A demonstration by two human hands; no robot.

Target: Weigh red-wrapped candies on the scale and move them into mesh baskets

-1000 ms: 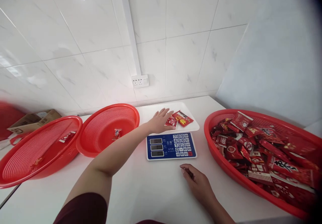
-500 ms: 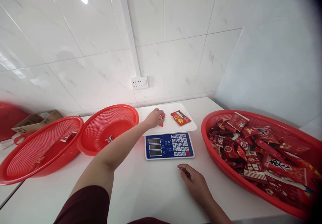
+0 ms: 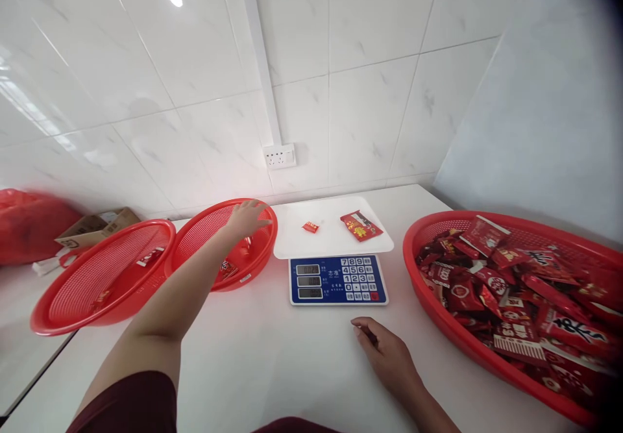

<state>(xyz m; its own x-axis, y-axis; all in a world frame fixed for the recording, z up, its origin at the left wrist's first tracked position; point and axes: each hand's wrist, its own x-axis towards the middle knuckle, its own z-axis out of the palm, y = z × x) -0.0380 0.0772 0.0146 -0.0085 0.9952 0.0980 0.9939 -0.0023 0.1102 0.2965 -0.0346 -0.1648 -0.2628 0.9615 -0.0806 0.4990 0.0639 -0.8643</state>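
My left hand is over the middle red basket, fingers spread. Just below it, a blurred red packet is inside the basket, apart from my fingers. Another red snack packet lies in there, partly behind my forearm. My right hand rests on the table in front of the scale, fingers curled inward with nothing visible in them. On the scale's white tray lie a small red packet and a larger red packet.
At the right stands a large red basket heaped with red snack packets. A left red basket holds a few packets. Behind it are a cardboard box and a red bag. A wall socket is above the tray.
My left hand has moved left from the scale tray to over the middle basket and let go of a packet. The small packet stays on the tray. My right hand has stayed put.
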